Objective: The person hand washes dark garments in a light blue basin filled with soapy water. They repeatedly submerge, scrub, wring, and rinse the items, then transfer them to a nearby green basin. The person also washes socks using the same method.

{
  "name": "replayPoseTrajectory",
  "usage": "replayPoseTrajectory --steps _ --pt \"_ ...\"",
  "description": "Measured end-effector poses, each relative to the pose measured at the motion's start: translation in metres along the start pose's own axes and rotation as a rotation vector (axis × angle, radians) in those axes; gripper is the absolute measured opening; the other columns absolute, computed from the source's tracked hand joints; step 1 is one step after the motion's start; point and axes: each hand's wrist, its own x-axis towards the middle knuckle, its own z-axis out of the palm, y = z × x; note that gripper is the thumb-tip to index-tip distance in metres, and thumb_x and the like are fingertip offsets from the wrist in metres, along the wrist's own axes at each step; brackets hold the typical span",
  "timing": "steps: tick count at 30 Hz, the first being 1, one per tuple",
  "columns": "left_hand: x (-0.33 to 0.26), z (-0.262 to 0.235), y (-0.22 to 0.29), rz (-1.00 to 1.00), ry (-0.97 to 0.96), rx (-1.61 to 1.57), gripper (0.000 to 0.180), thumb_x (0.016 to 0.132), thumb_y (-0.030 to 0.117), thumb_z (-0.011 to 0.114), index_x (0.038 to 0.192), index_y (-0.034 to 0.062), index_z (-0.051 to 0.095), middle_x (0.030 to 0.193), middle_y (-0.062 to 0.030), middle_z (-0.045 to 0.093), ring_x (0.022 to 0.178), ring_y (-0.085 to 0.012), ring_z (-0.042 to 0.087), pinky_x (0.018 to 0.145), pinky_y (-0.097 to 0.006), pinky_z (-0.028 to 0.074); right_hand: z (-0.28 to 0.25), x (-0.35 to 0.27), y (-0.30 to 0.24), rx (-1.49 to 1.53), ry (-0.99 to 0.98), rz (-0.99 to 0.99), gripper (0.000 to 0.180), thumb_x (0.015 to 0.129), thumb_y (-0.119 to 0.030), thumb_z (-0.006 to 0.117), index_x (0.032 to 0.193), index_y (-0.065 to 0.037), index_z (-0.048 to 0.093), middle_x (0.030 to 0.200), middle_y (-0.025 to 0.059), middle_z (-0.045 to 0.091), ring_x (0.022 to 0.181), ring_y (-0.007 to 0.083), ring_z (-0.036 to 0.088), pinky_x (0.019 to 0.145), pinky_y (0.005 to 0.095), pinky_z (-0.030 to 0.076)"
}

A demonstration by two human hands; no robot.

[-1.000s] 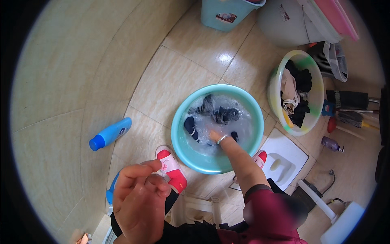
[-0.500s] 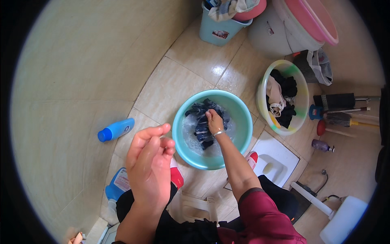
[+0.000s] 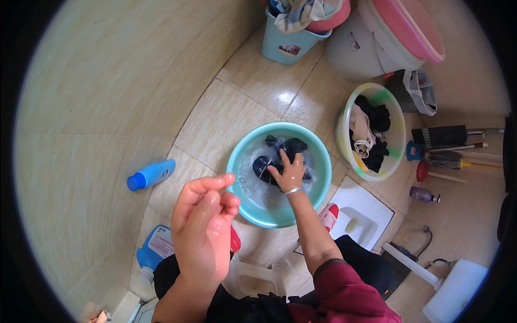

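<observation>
A turquoise basin [image 3: 319, 207] on the floor holds sudsy water and a wet dark navy garment [image 3: 265, 167], bunched up and partly under the water. My right hand [image 3: 292, 173], with a bracelet at its wrist, lies on the garment with fingers spread and pressing down. Part of the cloth is hidden under the palm. My left hand [image 3: 207, 229] is raised in front of the basin's left side, wet, its fingers loosely bent and nothing between them.
Right of the basin stands a pale tub [image 3: 399, 141] of dark and beige clothes. A blue bottle [image 3: 156, 174] lies at left, near a larger blue jug [image 3: 154, 245]. A white squat toilet [image 3: 368, 207] is set in the floor; a bin [image 3: 288, 43] and bucket [image 3: 350, 51] stand behind.
My right hand has gone from gripping the garment to spreading over it. The cloth is bunched smaller and lower in the water. My left hand stays raised, slightly lower and further right.
</observation>
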Motion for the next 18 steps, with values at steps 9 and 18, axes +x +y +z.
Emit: replayPoseTrajectory --steps 9,18 --pt "0.001 0.004 -0.01 -0.044 0.018 0.081 0.016 0.091 0.008 0.049 0.103 -0.0002 0.054 0.108 -0.014 0.06 0.079 -0.0167 0.053 0.074 -0.032 0.042 0.052 -0.006 0.036 -0.094 -0.405 -0.044 0.04 0.081 -0.046 0.059 0.111 -0.019 0.066 0.135 0.0219 0.044 0.117 0.0424 0.047 0.101 0.0629 0.028" --pt "0.001 0.0 -0.012 -0.047 -0.039 0.072 0.017 0.093 0.006 0.047 0.106 -0.0018 0.055 0.109 -0.0152 0.061 0.082 -0.0182 0.053 0.078 -0.034 0.042 0.04 0.059 0.036 -0.074 -0.445 0.101 0.029 0.084 -0.015 0.054 0.112 -0.008 0.062 0.109 0.0241 0.063 0.107 0.0388 0.058 0.091 0.0473 0.045"
